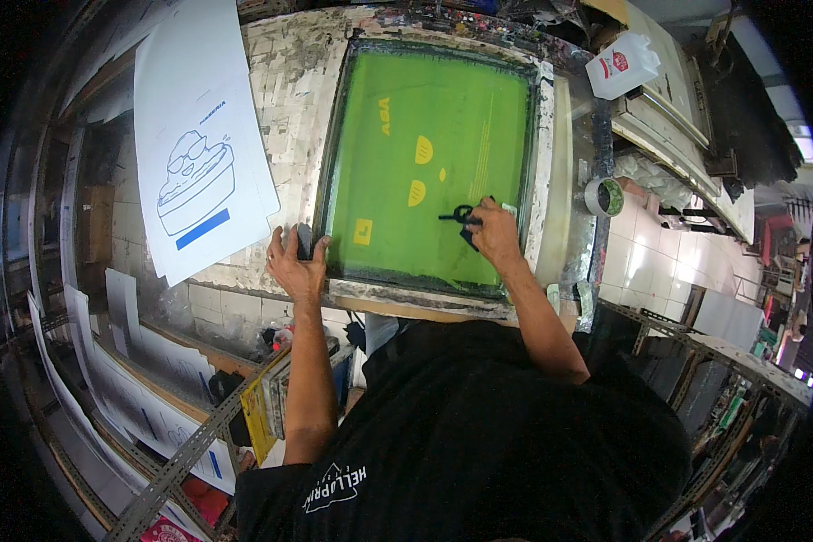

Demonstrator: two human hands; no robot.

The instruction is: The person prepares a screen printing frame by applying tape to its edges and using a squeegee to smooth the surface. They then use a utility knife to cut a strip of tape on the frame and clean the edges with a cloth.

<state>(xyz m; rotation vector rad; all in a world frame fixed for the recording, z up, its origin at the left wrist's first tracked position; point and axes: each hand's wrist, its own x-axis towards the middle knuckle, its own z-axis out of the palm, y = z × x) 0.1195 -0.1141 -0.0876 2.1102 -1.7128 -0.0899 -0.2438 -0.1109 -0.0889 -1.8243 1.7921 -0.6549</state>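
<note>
A green printing screen with yellow shapes lies in a pale, stained frame on the table in front of me. My right hand is closed around a small black tool with a ring-like loop, over the lower right of the mesh. Its exact kind I cannot make out. My left hand rests at the frame's lower left corner, fingers spread and thumb against the edge. Between that thumb and the fingers shows a dark grey patch; whether it is a separate thing I cannot tell.
White sheets with a blue drawing lie on the left of the table. At the right are a white jug and a round tub with green contents. More printed sheets stand in a metal rack at the lower left.
</note>
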